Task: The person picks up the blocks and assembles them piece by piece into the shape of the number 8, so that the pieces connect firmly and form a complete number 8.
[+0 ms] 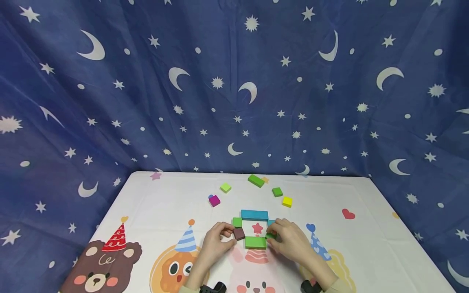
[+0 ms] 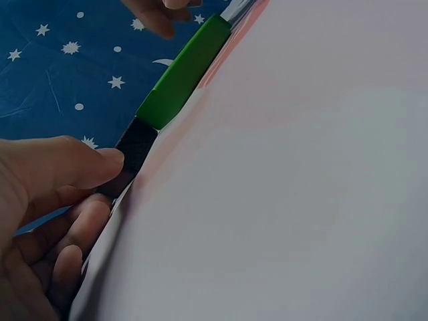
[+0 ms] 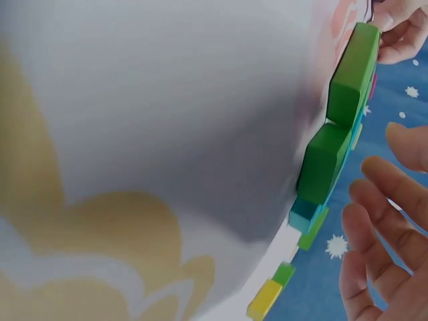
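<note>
My left hand pinches a dark brown block between thumb and fingers at the near left corner of a ring of blocks. In the left wrist view the thumb lies against that brown block, right at the end of a long light green block. The ring also has a small green block at left and a long blue block at the back. My right hand hovers at the right side, fingers spread and relaxed, beside a green block and a smaller blue block.
Behind the ring lie several loose blocks: purple, light green, long green, small green and yellow. A white tablecloth with cartoon prints covers the table. A blue star-patterned curtain hangs behind.
</note>
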Motion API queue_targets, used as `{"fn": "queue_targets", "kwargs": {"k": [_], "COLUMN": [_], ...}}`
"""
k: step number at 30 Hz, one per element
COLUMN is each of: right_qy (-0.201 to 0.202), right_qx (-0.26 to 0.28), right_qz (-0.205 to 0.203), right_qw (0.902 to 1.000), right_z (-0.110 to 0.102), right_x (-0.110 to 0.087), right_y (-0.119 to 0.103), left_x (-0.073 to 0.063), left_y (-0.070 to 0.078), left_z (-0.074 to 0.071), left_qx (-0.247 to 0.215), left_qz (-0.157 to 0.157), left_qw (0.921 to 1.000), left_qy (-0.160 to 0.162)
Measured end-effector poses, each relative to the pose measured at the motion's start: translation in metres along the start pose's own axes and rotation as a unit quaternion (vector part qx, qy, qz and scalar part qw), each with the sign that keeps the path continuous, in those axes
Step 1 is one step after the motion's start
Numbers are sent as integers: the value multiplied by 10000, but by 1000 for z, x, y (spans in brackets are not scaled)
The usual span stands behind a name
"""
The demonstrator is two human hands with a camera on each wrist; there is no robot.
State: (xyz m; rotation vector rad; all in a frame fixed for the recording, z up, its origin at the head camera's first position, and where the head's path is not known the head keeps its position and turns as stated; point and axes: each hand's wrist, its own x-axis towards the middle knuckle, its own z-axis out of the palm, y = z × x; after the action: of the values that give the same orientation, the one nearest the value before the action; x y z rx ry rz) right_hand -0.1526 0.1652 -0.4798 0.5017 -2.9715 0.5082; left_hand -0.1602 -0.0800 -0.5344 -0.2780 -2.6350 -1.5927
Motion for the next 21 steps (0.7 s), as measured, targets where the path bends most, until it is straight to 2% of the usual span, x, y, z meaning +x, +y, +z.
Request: {"fn": "queue_targets", "kwargs": {"k": [5,8,16,21], "right_qy": [331,390,426,409], "right_qx": [221,322,375,377], "right_qz": [-108,-129,123,359], "right_qw": [9991,9986,9983,9978], "right_z": [-2,-4,-10,-15], "right_x": [-1,-1,1,3], "right_y": [8,13,25,33], "left_x": [-1,-1,-1,2], "left_y": [-2,-4,-5,-5], "left_z": [-2,-3,-6,-7], "left_qx": [-180,-368,-889,-1013], "left_qz": [65,75,2,-207], "left_qw": [9998,9993,9956,9938], "left_qy": [51,80,302,417]}}
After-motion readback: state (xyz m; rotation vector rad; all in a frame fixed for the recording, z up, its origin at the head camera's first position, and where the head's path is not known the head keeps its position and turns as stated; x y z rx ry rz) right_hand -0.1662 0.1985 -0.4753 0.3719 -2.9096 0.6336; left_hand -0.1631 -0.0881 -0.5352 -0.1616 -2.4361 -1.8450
